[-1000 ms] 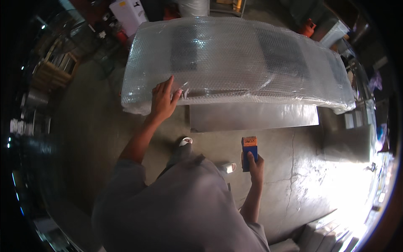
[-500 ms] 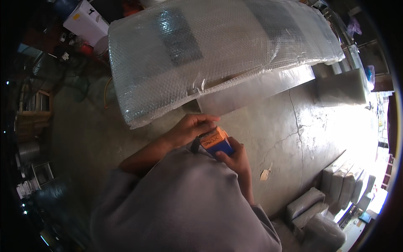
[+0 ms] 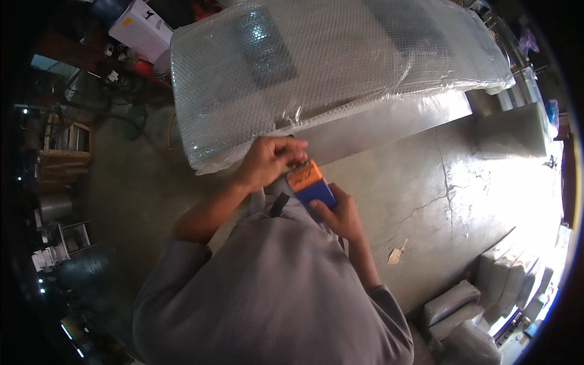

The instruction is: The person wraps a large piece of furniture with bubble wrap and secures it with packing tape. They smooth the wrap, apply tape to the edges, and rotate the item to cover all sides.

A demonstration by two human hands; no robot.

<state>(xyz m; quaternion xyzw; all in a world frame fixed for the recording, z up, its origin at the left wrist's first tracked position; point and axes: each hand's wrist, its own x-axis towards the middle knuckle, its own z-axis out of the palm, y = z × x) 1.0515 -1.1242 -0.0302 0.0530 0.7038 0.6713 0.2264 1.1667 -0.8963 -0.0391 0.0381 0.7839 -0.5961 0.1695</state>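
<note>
In front of my body, my right hand (image 3: 345, 216) grips the lower part of a boxy orange-and-blue object (image 3: 311, 184), its thumb lying across the blue side. Dark marks show on the orange end, which points up and away from me. Just beyond that end, my left hand (image 3: 267, 163) is bent with its fingers drawn together. Its fingertips are blurred, and whether something small is between them cannot be made out. A black strap or tab (image 3: 280, 205) hangs at the front of my grey shirt (image 3: 274, 292).
A large bubble-wrapped item (image 3: 334, 55) lies ahead, with a shiny flat sheet (image 3: 401, 126) under its near edge. Wrapped slabs (image 3: 450, 302) sit at the lower right. A wooden crate (image 3: 67, 146) stands left, a white appliance (image 3: 141, 27) far left. A scrap (image 3: 397, 252) lies on the cracked floor.
My left hand has lifted and pulled back from the orange end, its fingers more curled. The object has risen slightly and more of its blue side shows in my right hand.
</note>
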